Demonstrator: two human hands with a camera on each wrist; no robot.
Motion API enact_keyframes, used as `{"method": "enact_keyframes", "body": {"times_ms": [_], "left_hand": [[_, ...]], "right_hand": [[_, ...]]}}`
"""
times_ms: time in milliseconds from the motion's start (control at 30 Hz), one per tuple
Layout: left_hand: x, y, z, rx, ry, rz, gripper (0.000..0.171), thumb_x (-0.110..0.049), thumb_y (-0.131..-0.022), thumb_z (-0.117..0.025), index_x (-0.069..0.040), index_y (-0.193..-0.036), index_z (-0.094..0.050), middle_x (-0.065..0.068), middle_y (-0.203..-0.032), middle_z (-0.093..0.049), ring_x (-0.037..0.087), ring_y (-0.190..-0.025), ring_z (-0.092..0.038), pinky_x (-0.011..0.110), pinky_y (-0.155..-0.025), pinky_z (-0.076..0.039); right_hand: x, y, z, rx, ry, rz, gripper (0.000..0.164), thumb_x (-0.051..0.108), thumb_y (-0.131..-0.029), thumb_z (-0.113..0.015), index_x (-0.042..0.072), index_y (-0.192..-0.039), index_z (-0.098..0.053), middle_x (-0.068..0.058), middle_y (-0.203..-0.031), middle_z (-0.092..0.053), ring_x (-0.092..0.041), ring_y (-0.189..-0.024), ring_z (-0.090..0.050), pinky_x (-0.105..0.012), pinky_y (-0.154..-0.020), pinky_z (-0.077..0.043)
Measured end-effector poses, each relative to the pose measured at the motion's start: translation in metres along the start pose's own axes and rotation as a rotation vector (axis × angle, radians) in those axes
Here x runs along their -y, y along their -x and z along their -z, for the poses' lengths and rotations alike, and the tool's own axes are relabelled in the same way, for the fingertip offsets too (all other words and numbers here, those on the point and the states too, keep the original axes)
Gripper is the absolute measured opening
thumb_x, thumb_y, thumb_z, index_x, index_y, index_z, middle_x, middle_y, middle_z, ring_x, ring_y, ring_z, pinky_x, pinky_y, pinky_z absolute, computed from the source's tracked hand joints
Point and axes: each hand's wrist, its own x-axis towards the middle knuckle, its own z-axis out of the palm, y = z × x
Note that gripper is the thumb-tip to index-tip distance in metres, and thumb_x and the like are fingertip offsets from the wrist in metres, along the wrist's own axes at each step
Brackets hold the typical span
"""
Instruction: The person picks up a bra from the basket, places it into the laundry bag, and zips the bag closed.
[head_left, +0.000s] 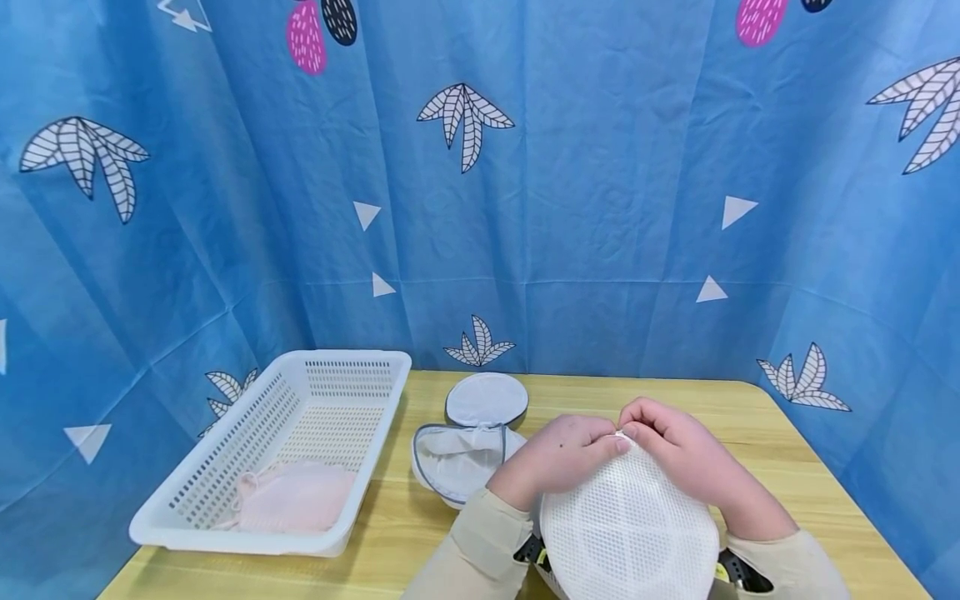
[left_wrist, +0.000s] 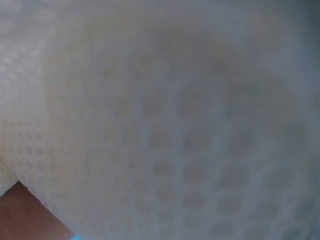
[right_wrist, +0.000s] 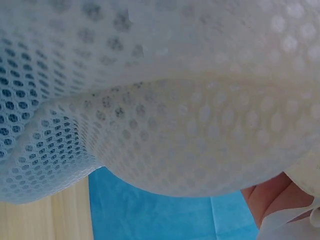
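A white mesh laundry bag [head_left: 628,533] with a rounded shape hangs between both hands at the front right of the table. My left hand [head_left: 564,454] pinches its top edge from the left. Close beside it, my right hand [head_left: 686,462] pinches the same edge with thumb and curled fingers. Honeycomb mesh [left_wrist: 192,170] fills the left wrist view, close and blurred. In the right wrist view the mesh [right_wrist: 165,135] sags in folds, and part of a hand [right_wrist: 275,197] shows below it, next to a white zip-pull-like piece [right_wrist: 290,220].
Left on the table stands a white perforated plastic basket [head_left: 371,500] with a pale pink garment [head_left: 300,496] in it. A second white bag with grey trim [head_left: 457,462], its round lid [head_left: 487,398] folded back, lies left of my hands. Blue curtains [head_left: 600,208] enclose the wooden table [head_left: 420,542].
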Motion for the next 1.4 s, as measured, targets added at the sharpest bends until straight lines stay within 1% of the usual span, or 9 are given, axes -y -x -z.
{"method": "enact_keyframes", "body": {"times_ms": [133, 333, 433, 733, 900, 1000, 1133, 1267, 1400], "left_hand": [[0.0, 0.001, 0.001, -0.005, 0.022, 0.014, 0.038, -0.044, -0.106, -0.049, -0.02, -0.076, -0.051, -0.006, -0.066, -0.044, 0.005, -0.068, -0.05, 0.021, -0.064, -0.041], [0.001, 0.001, 0.002, -0.021, 0.047, 0.042, 0.037, -0.044, -0.105, -0.05, -0.021, -0.077, -0.055, -0.007, -0.069, -0.05, 0.005, -0.071, -0.051, 0.022, -0.066, -0.043], [0.002, 0.0, 0.002, -0.021, 0.057, 0.053, 0.036, -0.044, -0.105, -0.05, -0.022, -0.077, -0.056, -0.007, -0.069, -0.05, 0.006, -0.071, -0.052, 0.022, -0.065, -0.043], [0.008, 0.003, 0.009, -0.067, 0.09, 0.089, 0.027, -0.042, -0.105, -0.051, -0.028, -0.087, -0.066, -0.013, -0.08, -0.06, 0.006, -0.077, -0.056, 0.025, -0.068, -0.046], [0.012, 0.005, 0.012, -0.11, 0.116, 0.096, 0.028, -0.041, -0.105, -0.053, -0.028, -0.085, -0.066, -0.012, -0.08, -0.061, 0.007, -0.077, -0.056, 0.026, -0.068, -0.047], [0.014, 0.007, 0.015, -0.134, 0.146, 0.117, 0.029, -0.041, -0.105, -0.053, -0.027, -0.084, -0.066, -0.012, -0.08, -0.061, 0.007, -0.077, -0.057, 0.026, -0.068, -0.047], [0.016, 0.009, 0.02, -0.181, 0.18, 0.127, 0.03, -0.04, -0.105, -0.053, -0.025, -0.083, -0.067, -0.01, -0.078, -0.06, 0.008, -0.076, -0.056, 0.027, -0.069, -0.047], [0.016, 0.011, 0.024, -0.214, 0.21, 0.118, 0.031, -0.039, -0.105, -0.053, -0.022, -0.083, -0.067, -0.007, -0.075, -0.058, 0.009, -0.075, -0.056, 0.028, -0.069, -0.047], [0.016, 0.011, 0.025, -0.225, 0.229, 0.121, 0.033, -0.039, -0.106, -0.052, -0.021, -0.082, -0.065, -0.006, -0.073, -0.057, 0.009, -0.073, -0.055, 0.028, -0.068, -0.047]], "right_hand": [[0.0, -0.001, -0.001, -0.023, 0.034, 0.031, 0.019, 0.008, -0.106, -0.053, 0.024, -0.098, -0.059, 0.009, -0.087, -0.061, -0.011, -0.075, -0.057, -0.027, -0.067, -0.045], [0.001, -0.001, -0.001, -0.06, 0.075, 0.051, 0.021, 0.007, -0.104, -0.055, 0.025, -0.096, -0.058, 0.01, -0.085, -0.059, -0.009, -0.072, -0.054, -0.026, -0.066, -0.043], [0.002, -0.001, -0.001, -0.064, 0.083, 0.031, 0.019, 0.008, -0.104, -0.056, 0.025, -0.095, -0.058, 0.01, -0.085, -0.059, -0.009, -0.073, -0.055, -0.026, -0.066, -0.043], [0.006, 0.001, 0.001, -0.112, 0.113, -0.021, 0.017, 0.011, -0.105, -0.056, 0.023, -0.094, -0.059, 0.008, -0.084, -0.06, -0.01, -0.072, -0.055, -0.027, -0.064, -0.045], [0.006, 0.001, 0.002, -0.121, 0.08, -0.054, 0.014, 0.013, -0.106, -0.055, 0.02, -0.094, -0.059, 0.004, -0.085, -0.06, -0.012, -0.071, -0.055, -0.028, -0.062, -0.046], [0.006, 0.002, 0.004, -0.128, 0.06, -0.078, 0.012, 0.014, -0.106, -0.054, 0.018, -0.095, -0.059, 0.002, -0.086, -0.059, -0.013, -0.069, -0.056, -0.029, -0.061, -0.048], [0.004, 0.003, 0.006, -0.148, 0.058, -0.101, 0.012, 0.013, -0.106, -0.053, 0.016, -0.096, -0.059, 0.001, -0.086, -0.058, -0.013, -0.067, -0.056, -0.029, -0.06, -0.048], [0.004, 0.003, 0.007, -0.163, 0.058, -0.098, 0.013, 0.012, -0.106, -0.053, 0.015, -0.095, -0.059, 0.001, -0.084, -0.058, -0.014, -0.067, -0.056, -0.03, -0.061, -0.048], [0.004, 0.002, 0.008, -0.168, 0.059, -0.099, 0.012, 0.012, -0.106, -0.054, 0.015, -0.096, -0.059, 0.001, -0.084, -0.058, -0.014, -0.068, -0.056, -0.03, -0.062, -0.048]]}}
